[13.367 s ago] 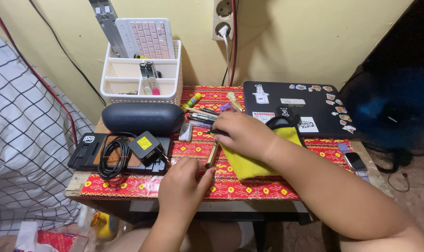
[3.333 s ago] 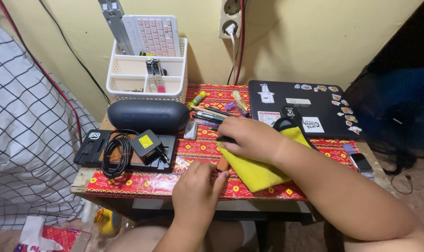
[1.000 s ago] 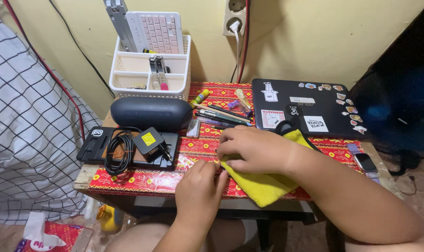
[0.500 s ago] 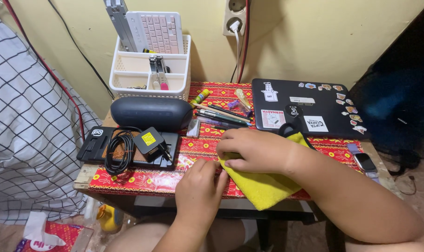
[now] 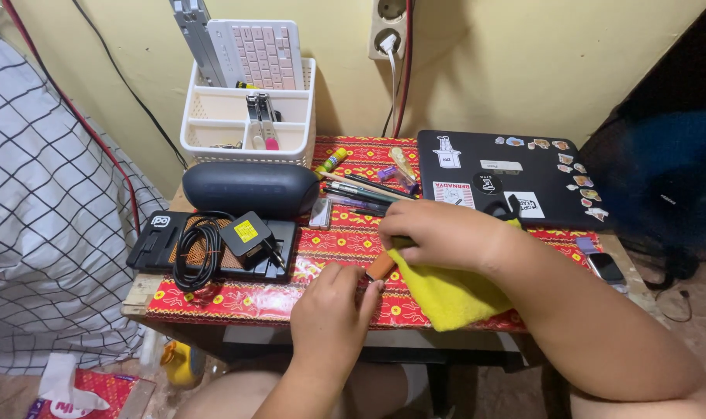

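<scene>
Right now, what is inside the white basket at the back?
The white slotted plastic basket holds a pale pink keyboard standing upright, a grey stand and small metal tools. Its walls hide whatever lies lower down.

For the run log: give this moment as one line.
left hand: holds orange stick | right hand: presses yellow cloth against it | surface: red patterned table

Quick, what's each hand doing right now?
Left hand: closed on a small orange thing.
Right hand: pressing a yellow cloth against it.

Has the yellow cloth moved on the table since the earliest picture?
Yes. The yellow cloth has slid toward the table's near edge, away from the black laptop; it now overhangs that edge under the right hand.
</scene>
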